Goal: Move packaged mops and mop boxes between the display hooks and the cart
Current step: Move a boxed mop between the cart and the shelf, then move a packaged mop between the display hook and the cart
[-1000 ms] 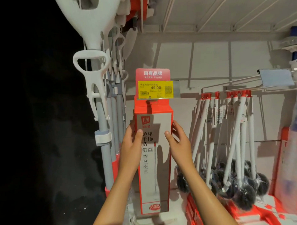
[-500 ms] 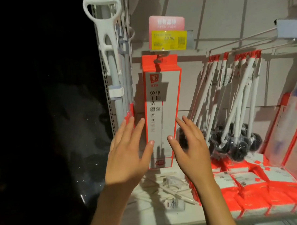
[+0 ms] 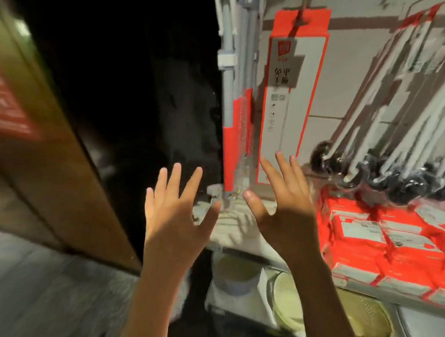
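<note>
Our left hand (image 3: 175,216) and right hand (image 3: 284,201) hang wide open, holding nothing. At one o'clock the mop box (image 3: 293,94) hangs on its display hook (image 3: 302,13), seemingly hung. Next we judge a turn toward the cart, unseen here. Half a second ago both hands flanked the box; they've since dropped away left.

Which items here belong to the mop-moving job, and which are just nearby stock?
Job: mop box hanging on its hook; packaged mops beside it; left hand and right hand, both empty.

Nearby: black-headed brushes; red packs; basins below.
</note>
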A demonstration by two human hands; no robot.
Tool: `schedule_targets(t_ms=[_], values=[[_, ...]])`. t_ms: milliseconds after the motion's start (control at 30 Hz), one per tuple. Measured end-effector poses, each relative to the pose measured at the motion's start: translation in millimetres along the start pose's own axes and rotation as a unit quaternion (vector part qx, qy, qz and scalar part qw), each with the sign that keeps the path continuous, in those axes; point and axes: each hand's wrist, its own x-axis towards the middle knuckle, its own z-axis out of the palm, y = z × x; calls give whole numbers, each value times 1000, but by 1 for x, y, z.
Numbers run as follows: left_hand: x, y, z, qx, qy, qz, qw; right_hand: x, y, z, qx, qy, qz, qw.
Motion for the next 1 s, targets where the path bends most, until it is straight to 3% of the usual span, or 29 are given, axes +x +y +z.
schedule_targets(t_ms=[200,367,500,633,1000], values=[[-103,-25,-50,33,-18,-149,988,-63,-38,12,93,-96,-71,988],[-169,-37,-109,76,26,-224,971,-102,-97,21,158,-159,-101,969],[-215,-49,-155,90,63,-280,954,-135,-146,25,234,-180,-156,943],[-273,-66,-199,93,110,-341,929,-169,-200,28,263,-307,-149,902],[-462,-104,-319,115,186,-468,856,-314,-361,17,310,-395,-245,829]])
